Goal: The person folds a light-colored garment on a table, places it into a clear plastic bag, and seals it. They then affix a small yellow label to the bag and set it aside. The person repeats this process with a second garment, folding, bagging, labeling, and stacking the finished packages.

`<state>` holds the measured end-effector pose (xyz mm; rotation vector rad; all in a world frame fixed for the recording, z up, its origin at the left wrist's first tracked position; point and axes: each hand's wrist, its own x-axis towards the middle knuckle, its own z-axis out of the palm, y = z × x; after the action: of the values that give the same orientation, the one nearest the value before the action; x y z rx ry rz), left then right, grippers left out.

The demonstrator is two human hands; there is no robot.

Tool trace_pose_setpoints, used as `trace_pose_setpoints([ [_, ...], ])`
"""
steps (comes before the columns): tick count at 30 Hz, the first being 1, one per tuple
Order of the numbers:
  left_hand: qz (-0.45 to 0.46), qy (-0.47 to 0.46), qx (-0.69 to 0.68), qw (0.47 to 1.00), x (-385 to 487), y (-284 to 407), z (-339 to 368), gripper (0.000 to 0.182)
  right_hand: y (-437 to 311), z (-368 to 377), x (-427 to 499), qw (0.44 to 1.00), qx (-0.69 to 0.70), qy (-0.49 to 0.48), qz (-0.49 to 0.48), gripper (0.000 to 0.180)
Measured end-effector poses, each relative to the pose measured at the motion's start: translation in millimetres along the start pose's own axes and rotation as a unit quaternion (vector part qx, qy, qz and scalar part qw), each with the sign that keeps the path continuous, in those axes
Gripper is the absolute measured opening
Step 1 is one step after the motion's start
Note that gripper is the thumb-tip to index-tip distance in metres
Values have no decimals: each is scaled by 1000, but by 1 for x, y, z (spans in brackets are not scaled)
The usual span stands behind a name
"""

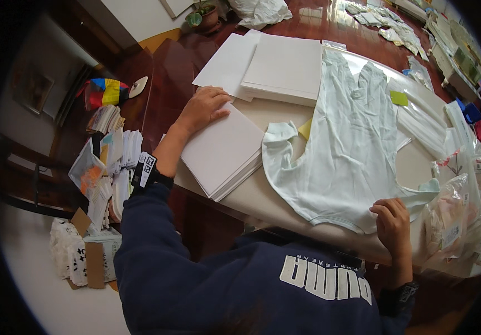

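A pale mint long-sleeved romper [345, 146] lies spread on the table, its neckline towards me and its two legs at the far end. The left sleeve bends back up to its cuff. At the near edge, beside the neckline, my right hand [393, 224] touches the fabric with curled fingers; whether it pinches the cloth is hidden. My left hand [205, 109] rests on the far-left corner of a stack of white sheets [226, 153], thumb on top. Its fingertips are partly hidden at the edge. Behind stands a taller stack of white sheets [284, 67], overlapping loose white sheets [230, 63].
Clear-bagged garments [450, 217] crowd the table's right end. Flat plastic bags [422, 119] and a green paper piece [399, 98] lie beyond the romper. Left of the table are piled papers [129, 148] and a cardboard box [95, 266]. A potted plant [207, 19] stands behind.
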<state>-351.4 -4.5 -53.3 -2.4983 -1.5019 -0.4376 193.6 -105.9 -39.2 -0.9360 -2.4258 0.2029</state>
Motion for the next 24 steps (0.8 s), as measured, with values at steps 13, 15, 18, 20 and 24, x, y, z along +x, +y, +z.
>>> trace_pose_setpoints([
  [13, 2, 177, 244, 953, -33, -50, -38, 26, -3, -6, 9, 1000, 7, 28, -12, 21],
  [15, -40, 283, 357, 889, -40, -58, -70, 33, -4, -8, 8, 999, 24, 37, -6, 21],
  [18, -175, 447, 160, 862, -39, -33, -116, 43, -4, -8, 8, 996, 69, 61, 17, 21],
  [20, -315, 466, 34, 826, -22, 2, -140, 33, -5, -6, 11, 988, 126, 69, 57, 18],
  [24, -294, 413, -352, 787, 12, 111, -114, 25, -6, 1, 23, 943, 280, 69, 168, 35],
])
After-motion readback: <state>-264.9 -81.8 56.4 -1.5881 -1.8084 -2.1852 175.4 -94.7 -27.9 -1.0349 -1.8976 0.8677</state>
